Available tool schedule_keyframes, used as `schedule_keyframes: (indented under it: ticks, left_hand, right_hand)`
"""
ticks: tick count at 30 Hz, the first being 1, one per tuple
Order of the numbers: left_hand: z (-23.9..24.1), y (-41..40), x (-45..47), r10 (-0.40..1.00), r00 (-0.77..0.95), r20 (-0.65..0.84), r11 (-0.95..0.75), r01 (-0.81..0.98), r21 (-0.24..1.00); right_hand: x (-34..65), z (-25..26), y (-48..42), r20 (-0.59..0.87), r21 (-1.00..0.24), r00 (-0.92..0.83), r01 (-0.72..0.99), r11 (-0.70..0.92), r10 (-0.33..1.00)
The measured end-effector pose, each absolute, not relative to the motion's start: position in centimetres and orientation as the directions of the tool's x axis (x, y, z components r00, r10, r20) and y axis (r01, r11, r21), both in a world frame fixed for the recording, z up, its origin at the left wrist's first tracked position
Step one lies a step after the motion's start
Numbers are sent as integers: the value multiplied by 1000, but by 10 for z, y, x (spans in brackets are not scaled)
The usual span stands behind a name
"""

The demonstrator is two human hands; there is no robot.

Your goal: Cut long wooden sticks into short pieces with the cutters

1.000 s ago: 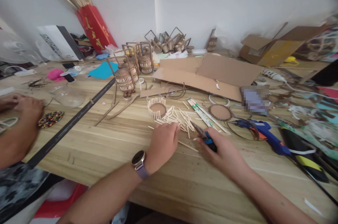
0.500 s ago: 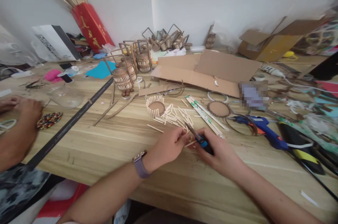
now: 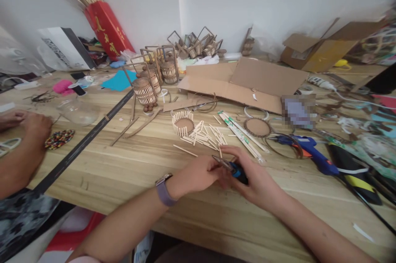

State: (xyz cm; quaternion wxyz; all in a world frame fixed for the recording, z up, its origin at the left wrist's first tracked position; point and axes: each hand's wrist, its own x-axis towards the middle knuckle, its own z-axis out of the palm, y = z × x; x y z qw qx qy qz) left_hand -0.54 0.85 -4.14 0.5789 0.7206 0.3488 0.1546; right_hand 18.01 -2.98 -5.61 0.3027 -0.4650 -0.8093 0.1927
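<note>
My right hand point(image 3: 255, 174) is closed round a pair of pliers point(image 3: 236, 171) with blue and black handles, the metal jaws pointing left. Against it, my left hand point(image 3: 201, 172) has its fingers pinched together near the jaws; what lies in them is hidden. A short wooden stick point(image 3: 220, 151) shows by my right index finger. Just beyond both hands spreads a loose pile of short sticks point(image 3: 202, 136). Behind the pile is a round cardboard base point(image 3: 183, 124) ringed with upright sticks. Right of it lie wrapped chopsticks point(image 3: 238, 133) and a second round base point(image 3: 257, 127).
A blue glue gun point(image 3: 315, 155) and a black-yellow tool point(image 3: 352, 172) lie at right. Small lidded baskets point(image 3: 144, 91) and flattened cardboard point(image 3: 266, 79) stand behind. At left, another person's hands point(image 3: 35, 126) are near colourful beads point(image 3: 60, 139) and a clear jar point(image 3: 77, 112).
The pliers have tilted lower and flatter, and my hands have drawn closer together. The stick seen between my hands before is hidden now. A short stick shows by my right index finger.
</note>
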Motion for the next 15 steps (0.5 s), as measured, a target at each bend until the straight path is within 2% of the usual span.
schedule_keyframes:
  ticks: [4, 8, 11, 15]
  left_hand:
    - [-51, 13, -1, 759, 632, -154, 127, 89, 988]
    - [-59, 13, 6, 801, 553, -229, 343, -112, 932]
    - [-59, 9, 10, 808, 537, -240, 367, -140, 920]
    - [-56, 4, 11, 834, 522, -177, 281, -126, 951]
  right_hand:
    - [177, -55, -29, 512, -533, -241, 663, 526, 824]
    - [175, -59, -28, 498, -539, -199, 691, 481, 844]
    - [173, -63, -28, 463, -539, -228, 695, 476, 857]
    - [171, -64, -28, 471, -522, -244, 698, 491, 848]
